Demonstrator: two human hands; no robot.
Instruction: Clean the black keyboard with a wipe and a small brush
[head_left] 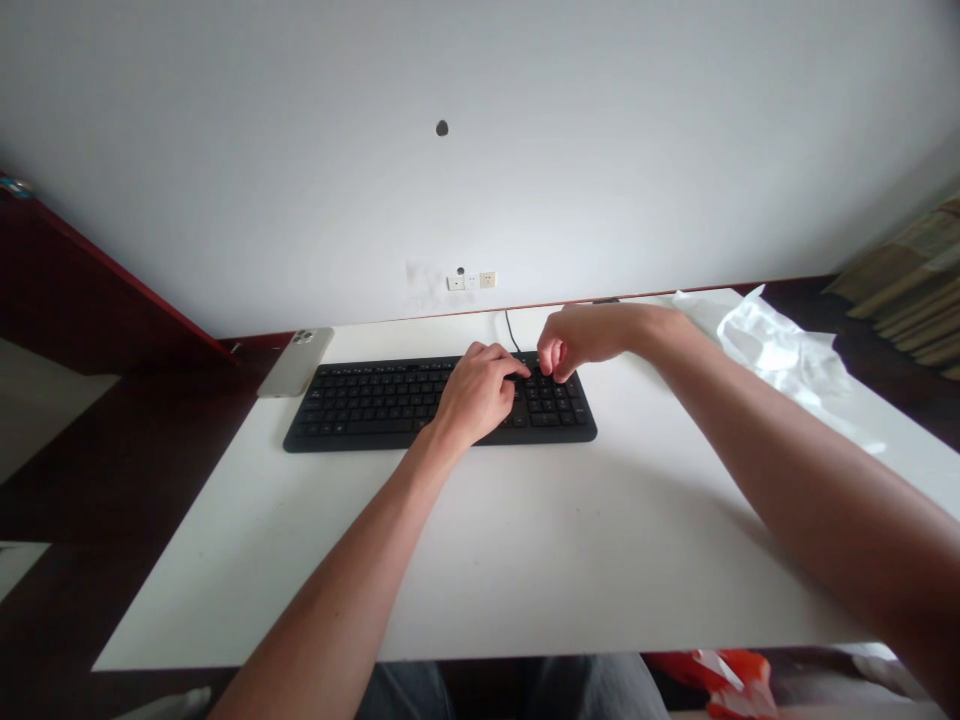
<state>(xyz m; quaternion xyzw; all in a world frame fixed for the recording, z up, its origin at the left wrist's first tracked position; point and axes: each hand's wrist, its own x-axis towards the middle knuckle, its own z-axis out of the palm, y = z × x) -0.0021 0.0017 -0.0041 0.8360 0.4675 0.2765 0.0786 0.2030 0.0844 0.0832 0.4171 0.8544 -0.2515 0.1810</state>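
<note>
A black full-size computer keyboard [360, 405] lies across the far half of the white desk [525, 550]. My left hand [476, 392] rests over its middle, with the fingers reaching right toward the number pad. My right hand [577, 340] comes in from the far right and curls down over the keys at the top of the number pad. The fingertips of both hands nearly meet there, around the same keys. Whatever lies under them is hidden.
A phone [296, 362] in a pale case lies face down at the keyboard's far left corner. A black cable [511, 330] runs to the wall. Crumpled white plastic [780, 350] lies at the desk's far right. Wall sockets [472, 281] sit above the desk.
</note>
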